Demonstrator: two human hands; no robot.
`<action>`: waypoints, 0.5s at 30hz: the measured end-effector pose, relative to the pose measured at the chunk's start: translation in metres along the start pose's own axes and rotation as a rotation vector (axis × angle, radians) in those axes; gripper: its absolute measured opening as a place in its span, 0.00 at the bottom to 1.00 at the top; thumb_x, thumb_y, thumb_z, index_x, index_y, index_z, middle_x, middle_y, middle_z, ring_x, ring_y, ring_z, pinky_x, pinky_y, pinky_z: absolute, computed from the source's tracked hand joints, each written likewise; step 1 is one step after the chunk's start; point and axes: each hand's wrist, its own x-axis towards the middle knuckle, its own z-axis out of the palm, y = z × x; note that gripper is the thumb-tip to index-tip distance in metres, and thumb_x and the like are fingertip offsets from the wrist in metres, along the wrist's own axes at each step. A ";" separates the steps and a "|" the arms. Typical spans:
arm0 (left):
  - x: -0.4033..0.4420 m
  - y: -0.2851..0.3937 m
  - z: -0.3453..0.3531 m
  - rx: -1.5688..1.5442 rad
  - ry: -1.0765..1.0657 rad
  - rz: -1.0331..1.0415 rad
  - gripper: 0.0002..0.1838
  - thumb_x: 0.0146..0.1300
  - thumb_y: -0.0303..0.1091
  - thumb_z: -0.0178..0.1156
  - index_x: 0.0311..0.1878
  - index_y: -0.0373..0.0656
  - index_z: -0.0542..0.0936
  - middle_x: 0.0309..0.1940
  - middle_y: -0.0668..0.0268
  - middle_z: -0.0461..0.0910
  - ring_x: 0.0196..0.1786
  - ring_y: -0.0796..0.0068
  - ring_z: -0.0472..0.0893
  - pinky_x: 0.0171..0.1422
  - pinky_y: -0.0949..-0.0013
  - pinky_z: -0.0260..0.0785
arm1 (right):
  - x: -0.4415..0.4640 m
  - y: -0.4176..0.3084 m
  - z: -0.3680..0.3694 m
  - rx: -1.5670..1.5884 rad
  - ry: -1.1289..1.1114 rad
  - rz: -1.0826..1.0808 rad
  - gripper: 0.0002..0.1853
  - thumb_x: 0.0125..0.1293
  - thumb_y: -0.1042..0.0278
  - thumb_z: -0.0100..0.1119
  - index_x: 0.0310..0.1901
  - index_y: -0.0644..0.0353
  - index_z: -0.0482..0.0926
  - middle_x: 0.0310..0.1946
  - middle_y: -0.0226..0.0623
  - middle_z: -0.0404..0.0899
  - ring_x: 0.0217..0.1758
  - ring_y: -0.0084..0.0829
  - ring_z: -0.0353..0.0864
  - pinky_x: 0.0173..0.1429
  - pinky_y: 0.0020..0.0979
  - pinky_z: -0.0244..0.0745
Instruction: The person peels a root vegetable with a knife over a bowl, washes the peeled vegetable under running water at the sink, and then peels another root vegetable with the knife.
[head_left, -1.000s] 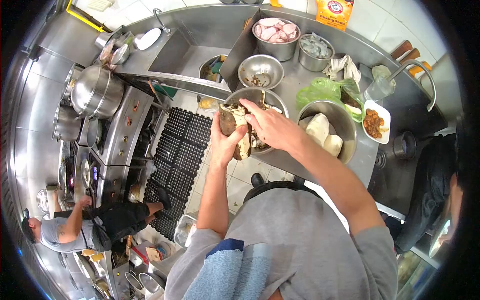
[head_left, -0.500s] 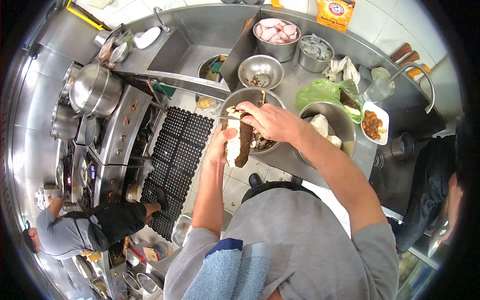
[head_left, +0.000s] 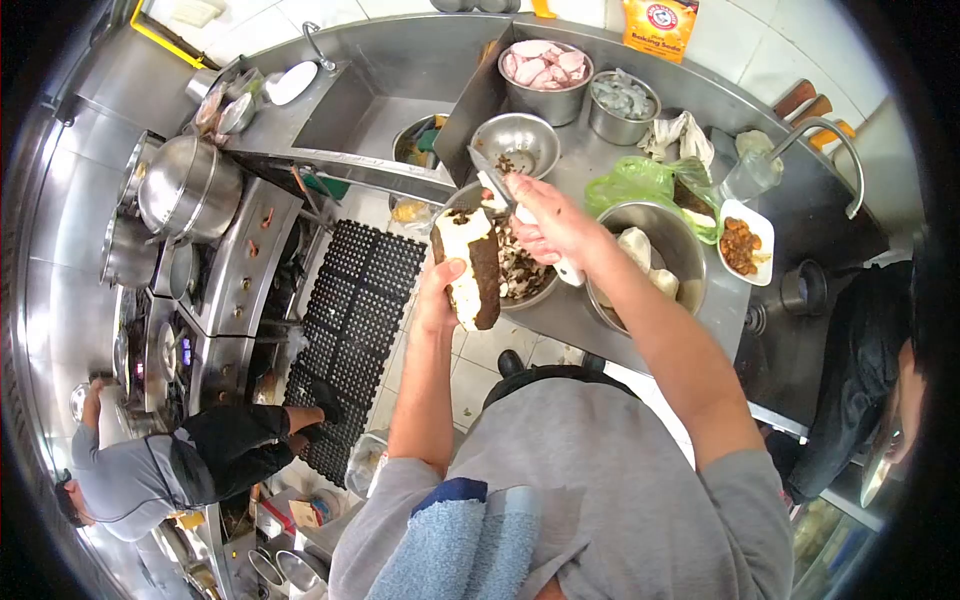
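My left hand (head_left: 438, 290) is closed round a thick brown-skinned root (head_left: 466, 265), a yam by its look, with a broad strip of skin gone and white flesh bare. In my right hand (head_left: 550, 222) is a kitchen knife (head_left: 497, 182) with a white handle, its blade pointing up and away, apart from the root. Below the root stands a metal colander (head_left: 548, 287) with brown and white peelings (head_left: 517, 268) in it. A deep metal pot (head_left: 697, 290) to the right holds white peeled pieces (head_left: 650, 262). Behind, a steel bowl (head_left: 540, 135) has some scraps.
Pots of raw meat (head_left: 545, 70) and greyish seafood (head_left: 625, 95) stand at the back. A green plastic bag (head_left: 640, 183) and a white dish of brown food (head_left: 742, 245) lie right. One person (head_left: 150, 470) works at the stove on the left; another (head_left: 850, 390) stands right.
The knife has lifted off the root and swung up and right with my right hand. More white flesh shows at the root's upper end. The person at the stove has shifted slightly.
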 end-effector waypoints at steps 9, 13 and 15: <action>-0.001 0.014 0.019 -0.301 0.160 -0.195 0.31 0.72 0.58 0.48 0.63 0.39 0.73 0.49 0.54 0.82 0.46 0.59 0.85 0.51 0.57 0.82 | 0.005 0.015 -0.012 -0.648 0.135 0.067 0.27 0.79 0.44 0.42 0.69 0.55 0.67 0.18 0.24 0.64 0.14 0.18 0.60 0.16 0.25 0.56; -0.007 0.018 0.033 -0.305 0.168 -0.229 0.29 0.69 0.51 0.55 0.66 0.41 0.71 0.51 0.54 0.81 0.50 0.59 0.84 0.55 0.51 0.80 | 0.001 0.021 -0.015 -0.871 0.083 -0.159 0.28 0.79 0.48 0.43 0.73 0.56 0.64 0.25 0.32 0.73 0.24 0.24 0.73 0.30 0.31 0.70; -0.007 0.011 0.019 -0.151 0.131 -0.231 0.29 0.67 0.46 0.60 0.66 0.41 0.70 0.51 0.54 0.81 0.51 0.58 0.84 0.55 0.51 0.80 | -0.003 0.025 -0.015 -0.952 0.053 -0.332 0.27 0.79 0.52 0.44 0.72 0.56 0.65 0.31 0.39 0.79 0.31 0.31 0.79 0.38 0.36 0.73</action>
